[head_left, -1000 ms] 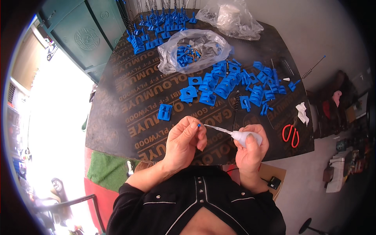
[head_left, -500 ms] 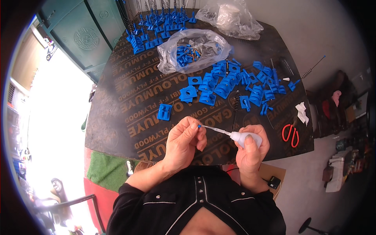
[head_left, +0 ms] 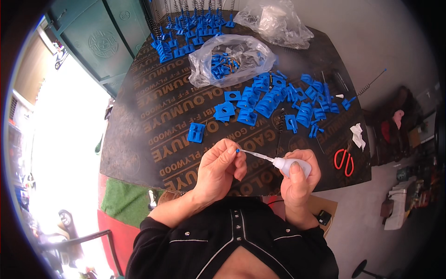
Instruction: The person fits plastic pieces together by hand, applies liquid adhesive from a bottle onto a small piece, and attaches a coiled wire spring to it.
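Observation:
Between the thumb and fingers of my left hand (head_left: 217, 168) is a small blue plastic piece (head_left: 238, 150), mostly hidden by the fingertips. My right hand (head_left: 299, 179) grips a small white squeeze bottle (head_left: 290, 164) with a long thin nozzle. The nozzle points left, its tip at the blue piece; whether liquid comes out is too small to tell. Just beyond my left hand a blue square part (head_left: 196, 133) lies on the table. A dark coil spring (head_left: 281, 122) lies beyond the bottle.
On the dark plywood table (head_left: 139, 156) are many blue plastic parts (head_left: 271, 100), an open clear bag (head_left: 200, 69) of small pieces, and blue bases with springs (head_left: 195, 28) at the far left. Red-handled scissors (head_left: 344, 162) and crumpled tissue (head_left: 357, 136) lie at the right edge.
Both hands hold nearly the same pose, with the nozzle tip still at the blue piece. The whole view has shifted very slightly.

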Action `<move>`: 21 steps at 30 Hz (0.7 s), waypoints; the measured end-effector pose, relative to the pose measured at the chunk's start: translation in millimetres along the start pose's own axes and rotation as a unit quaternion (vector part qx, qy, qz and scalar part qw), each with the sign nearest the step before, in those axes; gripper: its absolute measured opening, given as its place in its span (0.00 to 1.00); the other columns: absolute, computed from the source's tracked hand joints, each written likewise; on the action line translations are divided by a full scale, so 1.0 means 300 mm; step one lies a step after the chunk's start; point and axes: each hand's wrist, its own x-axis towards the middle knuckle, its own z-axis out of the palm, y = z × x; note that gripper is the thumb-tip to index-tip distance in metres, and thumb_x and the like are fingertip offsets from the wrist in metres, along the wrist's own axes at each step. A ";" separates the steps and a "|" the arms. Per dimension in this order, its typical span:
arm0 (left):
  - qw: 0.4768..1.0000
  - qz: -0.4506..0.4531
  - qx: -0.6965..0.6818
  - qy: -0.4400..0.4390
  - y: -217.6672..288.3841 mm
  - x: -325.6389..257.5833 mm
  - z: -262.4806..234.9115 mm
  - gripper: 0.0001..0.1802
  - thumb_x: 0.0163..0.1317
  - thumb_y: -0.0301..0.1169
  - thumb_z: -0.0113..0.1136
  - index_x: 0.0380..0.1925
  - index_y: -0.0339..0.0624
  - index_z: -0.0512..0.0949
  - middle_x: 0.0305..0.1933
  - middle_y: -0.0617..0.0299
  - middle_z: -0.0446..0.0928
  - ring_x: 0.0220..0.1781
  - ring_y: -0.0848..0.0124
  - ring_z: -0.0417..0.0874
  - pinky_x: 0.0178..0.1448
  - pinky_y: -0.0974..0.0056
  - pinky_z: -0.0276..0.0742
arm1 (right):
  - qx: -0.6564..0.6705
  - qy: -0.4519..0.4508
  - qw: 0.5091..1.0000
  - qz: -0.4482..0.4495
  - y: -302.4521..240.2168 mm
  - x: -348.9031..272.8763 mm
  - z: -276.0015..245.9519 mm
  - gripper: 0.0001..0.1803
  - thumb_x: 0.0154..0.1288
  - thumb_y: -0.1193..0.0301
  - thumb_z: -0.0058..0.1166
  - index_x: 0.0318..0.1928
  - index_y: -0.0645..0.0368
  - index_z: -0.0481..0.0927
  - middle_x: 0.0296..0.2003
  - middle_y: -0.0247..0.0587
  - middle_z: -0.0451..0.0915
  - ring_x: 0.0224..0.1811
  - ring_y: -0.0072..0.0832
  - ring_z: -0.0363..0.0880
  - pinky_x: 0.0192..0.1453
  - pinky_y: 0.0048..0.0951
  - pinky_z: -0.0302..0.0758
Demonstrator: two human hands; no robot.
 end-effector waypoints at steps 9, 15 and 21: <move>1.000 -0.010 -0.014 -0.004 0.004 -0.003 0.000 0.11 0.70 0.36 0.50 0.32 0.40 0.70 0.26 0.61 0.68 0.22 0.72 0.67 0.28 0.66 0.64 | -0.010 -0.002 1.000 -0.008 0.005 0.002 0.003 0.17 0.58 0.64 0.56 0.36 0.67 0.72 0.29 0.42 0.74 0.25 0.20 0.70 0.28 0.20 0.66; 1.000 -0.015 -0.015 -0.005 0.006 -0.003 0.000 0.11 0.70 0.36 0.50 0.32 0.40 0.70 0.26 0.61 0.68 0.22 0.72 0.67 0.28 0.66 0.64 | -0.012 -0.004 1.000 -0.013 0.006 0.003 0.006 0.16 0.59 0.64 0.56 0.36 0.67 0.72 0.28 0.42 0.74 0.25 0.20 0.69 0.28 0.20 0.65; 1.000 -0.012 -0.024 -0.010 0.005 -0.003 -0.001 0.11 0.70 0.36 0.50 0.33 0.40 0.70 0.25 0.62 0.68 0.22 0.73 0.68 0.28 0.67 0.65 | -0.013 -0.007 1.000 -0.010 -0.005 0.001 0.009 0.16 0.59 0.64 0.56 0.36 0.67 0.72 0.28 0.42 0.74 0.26 0.20 0.70 0.29 0.20 0.66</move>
